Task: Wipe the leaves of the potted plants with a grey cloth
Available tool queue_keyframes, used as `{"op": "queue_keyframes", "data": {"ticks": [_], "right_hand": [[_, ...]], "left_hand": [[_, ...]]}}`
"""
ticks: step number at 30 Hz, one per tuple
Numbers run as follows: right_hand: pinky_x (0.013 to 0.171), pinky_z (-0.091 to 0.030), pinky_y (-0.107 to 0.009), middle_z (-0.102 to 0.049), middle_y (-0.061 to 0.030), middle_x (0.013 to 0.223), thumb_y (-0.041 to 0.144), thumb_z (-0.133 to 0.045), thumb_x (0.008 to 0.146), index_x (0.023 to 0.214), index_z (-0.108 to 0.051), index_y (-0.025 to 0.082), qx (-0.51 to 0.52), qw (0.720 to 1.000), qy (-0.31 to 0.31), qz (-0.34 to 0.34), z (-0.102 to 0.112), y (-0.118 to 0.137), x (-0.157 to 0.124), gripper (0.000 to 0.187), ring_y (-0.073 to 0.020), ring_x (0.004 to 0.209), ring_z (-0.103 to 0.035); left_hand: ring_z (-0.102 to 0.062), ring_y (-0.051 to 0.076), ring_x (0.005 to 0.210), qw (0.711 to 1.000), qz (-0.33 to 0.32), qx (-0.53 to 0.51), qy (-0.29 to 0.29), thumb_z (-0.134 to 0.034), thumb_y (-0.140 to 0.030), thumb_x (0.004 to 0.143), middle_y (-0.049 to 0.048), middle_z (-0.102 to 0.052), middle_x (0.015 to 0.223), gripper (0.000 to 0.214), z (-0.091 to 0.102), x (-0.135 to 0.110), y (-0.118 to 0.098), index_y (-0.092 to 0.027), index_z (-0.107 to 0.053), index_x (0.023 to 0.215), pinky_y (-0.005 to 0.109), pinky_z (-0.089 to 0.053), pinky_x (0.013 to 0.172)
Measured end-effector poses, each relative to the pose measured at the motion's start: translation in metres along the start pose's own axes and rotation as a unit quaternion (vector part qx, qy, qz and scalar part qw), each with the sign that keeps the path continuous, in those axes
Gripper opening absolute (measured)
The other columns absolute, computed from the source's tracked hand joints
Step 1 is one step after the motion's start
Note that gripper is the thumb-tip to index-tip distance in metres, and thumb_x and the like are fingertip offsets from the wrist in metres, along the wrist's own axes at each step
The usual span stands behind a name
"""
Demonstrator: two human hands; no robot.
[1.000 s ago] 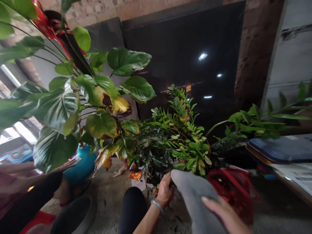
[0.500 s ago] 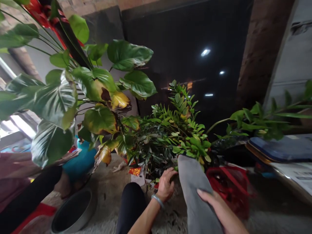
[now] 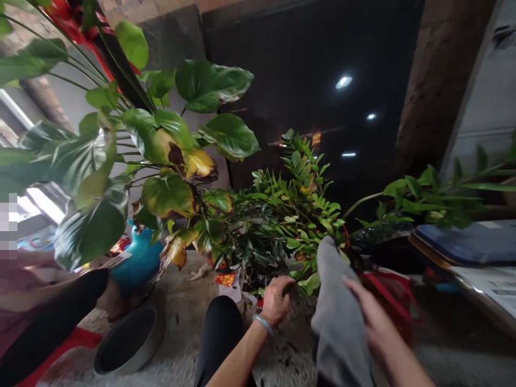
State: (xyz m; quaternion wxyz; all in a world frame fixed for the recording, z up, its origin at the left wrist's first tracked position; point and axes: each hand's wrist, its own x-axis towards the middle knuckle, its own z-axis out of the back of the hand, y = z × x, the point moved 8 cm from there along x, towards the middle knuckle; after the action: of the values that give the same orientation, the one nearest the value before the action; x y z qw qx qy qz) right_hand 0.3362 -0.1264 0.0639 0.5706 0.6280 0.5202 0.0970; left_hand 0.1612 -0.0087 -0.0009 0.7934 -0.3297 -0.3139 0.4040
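Lower left of the frame: I see another person's dark trouser leg (image 3: 52, 322). Just right of it, a grey metal bowl (image 3: 129, 341) sits on the floor. Above the bowl, a blue pot (image 3: 141, 260) stands under a large-leaved plant (image 3: 169, 140); several of its leaves are yellow and brown.

Centre: I see a small-leaved plant (image 3: 290, 209). The left hand (image 3: 276, 298) is at lower centre, at the foot of this plant. I read its fingers as curled tight around a stem. A bracelet (image 3: 264, 324) circles the wrist.

Lower centre-right: the right hand (image 3: 368, 317) grips a grey cloth (image 3: 336, 301), with its fingers spread over the cloth's right face. The cloth stands upright and its top edge touches the lower leaves of the small-leaved plant. A red basket (image 3: 393, 298), blurred, lies behind cloth and hand.

Right edge: a blue flat case (image 3: 467, 242) rests on a stack. Printed papers (image 3: 492, 279) lie just below it.
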Motion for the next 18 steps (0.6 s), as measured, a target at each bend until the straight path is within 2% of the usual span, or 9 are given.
{"op": "queue_keyframes", "data": {"ticks": [2,3,5,8,10,12,15,17,18], "right_hand": [[0.079,-0.058,-0.041,-0.077,-0.0110,0.077,0.038,-0.082,0.050,0.072,-0.070,0.019,-0.038,0.998,-0.001,-0.052,0.011,-0.031,-0.019,0.032,-0.0362,0.096,-0.071],[0.081,-0.057,-0.037,-0.078,-0.0096,0.086,0.038,-0.084,0.048,0.076,-0.072,0.019,-0.058,0.997,0.009,-0.056,0.018,-0.035,-0.028,0.036,-0.0342,0.102,-0.069],[0.073,-0.058,-0.033,-0.079,-0.0068,0.088,0.040,-0.085,0.044,0.075,-0.072,0.022,-0.065,0.995,-0.066,-0.039,0.047,-0.018,-0.041,0.038,-0.0331,0.100,-0.069],[0.062,-0.060,-0.035,-0.078,-0.0031,0.082,0.039,-0.082,0.047,0.080,-0.072,0.025,0.022,0.980,-0.195,0.028,0.076,0.040,-0.047,0.038,-0.0313,0.086,-0.072],[0.064,-0.061,-0.037,-0.077,-0.0022,0.077,0.037,-0.078,0.055,0.088,-0.073,0.027,0.097,0.974,-0.196,0.062,0.067,0.072,-0.038,0.034,-0.0293,0.076,-0.073],[0.067,-0.061,-0.039,-0.076,-0.0023,0.071,0.032,-0.074,0.062,0.088,-0.072,0.026,0.144,0.974,-0.164,0.059,0.043,0.081,-0.024,0.028,-0.0288,0.072,-0.073],[0.072,-0.061,-0.042,-0.074,-0.0041,0.066,0.025,-0.073,0.058,0.082,-0.069,0.022,0.140,0.981,-0.136,-0.016,0.014,0.039,-0.012,0.025,-0.0321,0.078,-0.073],[0.076,-0.060,-0.042,-0.076,-0.0070,0.071,0.026,-0.078,0.052,0.082,-0.070,0.018,0.075,0.990,-0.095,-0.073,0.006,-0.005,-0.012,0.032,-0.0348,0.088,-0.073],[0.078,-0.060,-0.041,-0.077,-0.0075,0.077,0.031,-0.080,0.051,0.083,-0.071,0.018,0.033,0.995,-0.070,-0.068,0.009,-0.021,-0.014,0.036,-0.0348,0.093,-0.072]], "left_hand": [[-0.065,0.028,0.107,1.000,0.010,0.016,0.009,-0.050,-0.003,0.055,0.0069,-0.075,0.110,0.059,0.000,-0.001,0.004,-0.023,-0.073,0.105,0.044,-0.047,0.101],[-0.065,0.029,0.106,1.000,0.014,0.026,0.009,-0.050,-0.003,0.055,0.0075,-0.075,0.110,0.059,0.000,-0.001,0.006,-0.023,-0.073,0.105,0.044,-0.048,0.099],[-0.066,0.029,0.104,0.999,0.016,0.038,0.008,-0.051,-0.003,0.056,0.0084,-0.075,0.109,0.057,-0.001,-0.003,0.005,-0.022,-0.074,0.105,0.044,-0.050,0.096],[-0.066,0.028,0.105,0.999,0.014,0.040,0.009,-0.052,-0.005,0.059,0.0078,-0.075,0.108,0.052,-0.005,-0.004,-0.002,-0.022,-0.074,0.103,0.043,-0.048,0.098],[-0.066,0.028,0.104,0.999,0.022,0.048,0.016,-0.054,-0.005,0.060,0.0070,-0.076,0.106,0.049,-0.008,-0.004,-0.008,-0.023,-0.074,0.101,0.047,-0.044,0.102],[-0.067,0.028,0.104,0.998,0.031,0.056,0.024,-0.056,-0.006,0.059,0.0061,-0.076,0.105,0.049,-0.010,-0.004,-0.012,-0.024,-0.074,0.099,0.053,-0.037,0.109],[-0.067,0.028,0.102,0.998,0.035,0.049,0.029,-0.059,-0.007,0.057,0.0044,-0.077,0.103,0.047,-0.009,-0.003,-0.013,-0.025,-0.074,0.098,0.053,-0.034,0.111],[-0.067,0.026,0.101,0.998,0.035,0.033,0.040,-0.060,-0.008,0.058,0.0038,-0.076,0.103,0.046,-0.009,-0.003,-0.010,-0.024,-0.073,0.098,0.044,-0.044,0.104],[-0.067,0.024,0.100,0.998,0.036,0.022,0.048,-0.060,-0.008,0.059,0.0039,-0.076,0.104,0.046,-0.010,-0.003,-0.007,-0.023,-0.073,0.099,0.039,-0.047,0.099]]}}
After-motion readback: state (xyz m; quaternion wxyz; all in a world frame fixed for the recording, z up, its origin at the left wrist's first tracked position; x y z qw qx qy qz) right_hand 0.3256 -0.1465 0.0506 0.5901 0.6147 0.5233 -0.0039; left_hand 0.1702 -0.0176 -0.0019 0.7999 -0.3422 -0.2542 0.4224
